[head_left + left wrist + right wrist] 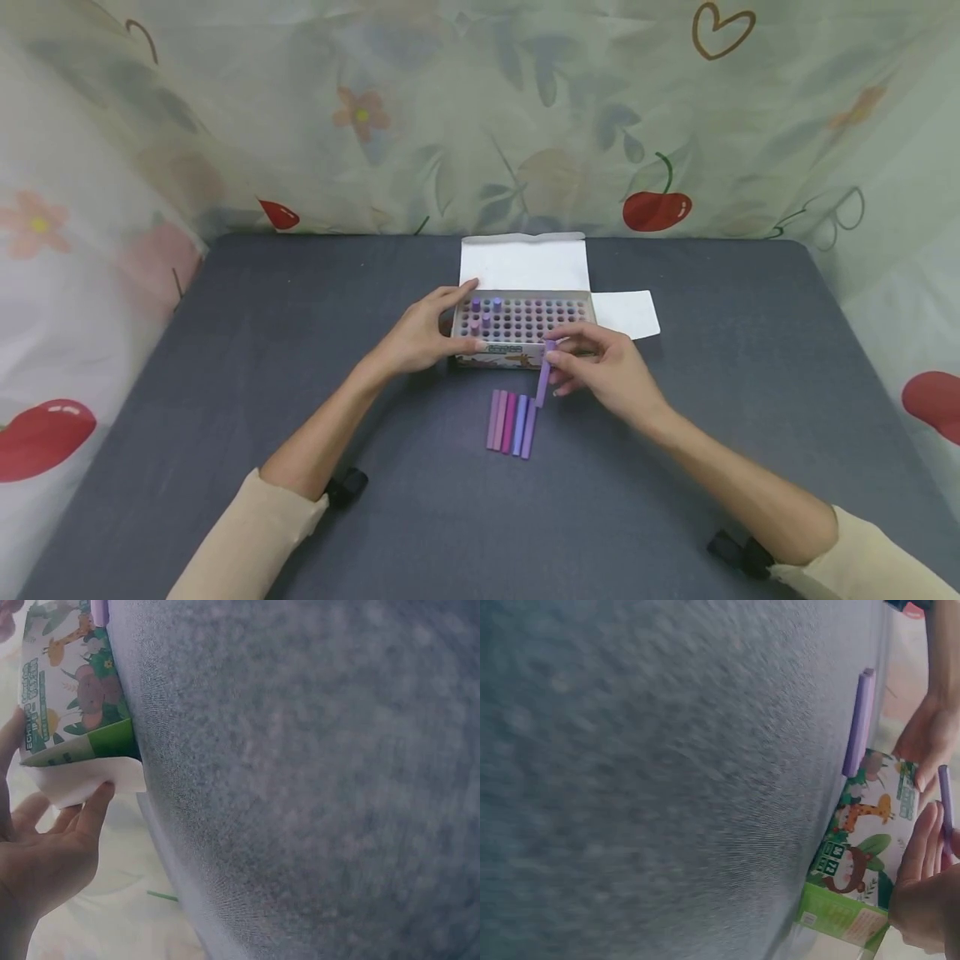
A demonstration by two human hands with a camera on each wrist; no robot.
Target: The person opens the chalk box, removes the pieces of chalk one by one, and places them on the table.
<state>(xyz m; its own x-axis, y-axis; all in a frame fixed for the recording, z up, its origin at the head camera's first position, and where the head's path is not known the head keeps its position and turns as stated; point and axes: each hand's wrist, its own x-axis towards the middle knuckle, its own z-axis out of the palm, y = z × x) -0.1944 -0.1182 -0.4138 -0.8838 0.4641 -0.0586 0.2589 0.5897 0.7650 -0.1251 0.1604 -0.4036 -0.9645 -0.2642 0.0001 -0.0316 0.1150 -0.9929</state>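
Observation:
A printed cardboard box (498,357) with a grid of round holes stands open at the table's middle. My left hand (420,335) grips its left end, thumb at the front edge and index finger at the back. In the left wrist view, fingertips touch the white side flap (90,778). Between thumb and fingers my right hand (603,362) pinches a slim purple crayon-like stick (543,383), tilted before the box's front right. Several similar sticks (508,423), pink to violet, lie side by side in front of the box. A few purple sticks (486,320) stand in the left holes.
The box's white lid (525,262) is folded back behind it, and another white flap (626,313) sticks out to the right. A dark grey cloth covers the table (300,333). Patterned curtains (450,125) hang at the back and sides.

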